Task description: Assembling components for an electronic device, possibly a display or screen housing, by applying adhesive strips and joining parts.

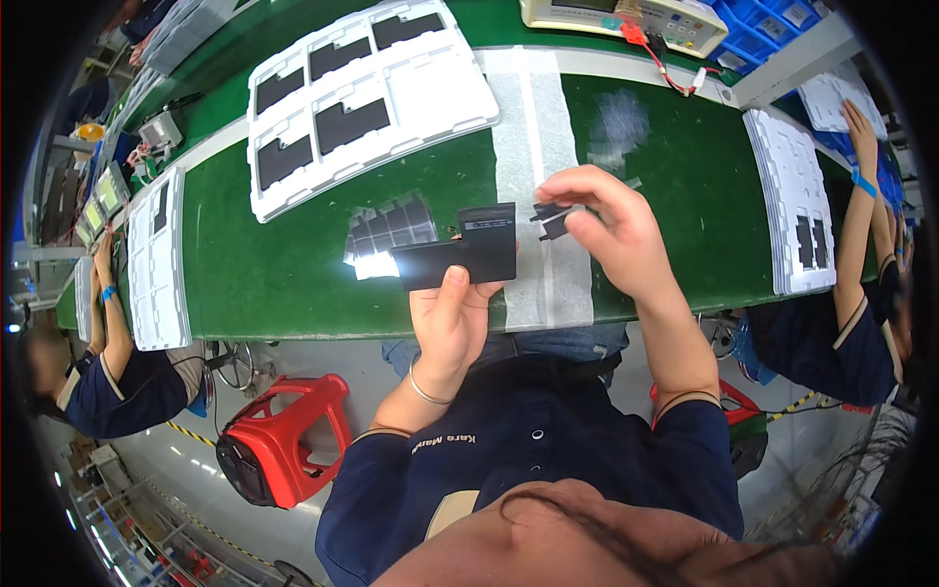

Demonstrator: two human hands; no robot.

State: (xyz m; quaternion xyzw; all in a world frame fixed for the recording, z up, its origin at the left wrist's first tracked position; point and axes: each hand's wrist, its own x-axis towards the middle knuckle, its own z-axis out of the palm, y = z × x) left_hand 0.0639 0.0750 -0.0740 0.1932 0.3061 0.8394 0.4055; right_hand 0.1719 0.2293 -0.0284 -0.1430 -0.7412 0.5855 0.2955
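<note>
My left hand point(452, 318) grips a flat black L-shaped battery pack point(460, 259) from below, thumb on its face. A small label and a notch with a tiny connector show along its upper edge. To its right, my right hand point(616, 225) pinches a small dark strip point(556, 223) between thumb and fingers, apart from the pack. What the strip is made of is hard to tell. Just left of the pack, a clear sheet with dark grey strips point(391, 227) lies on the green bench point(293, 303), with a bright glare at its lower end.
A white tray point(430, 98) with several black packs lies at the back left. More white trays stand at left point(161, 264) and right point(782, 196). A beige instrument point(626, 22) with red leads sits behind. People work on both sides; a red stool point(293, 440) stands left.
</note>
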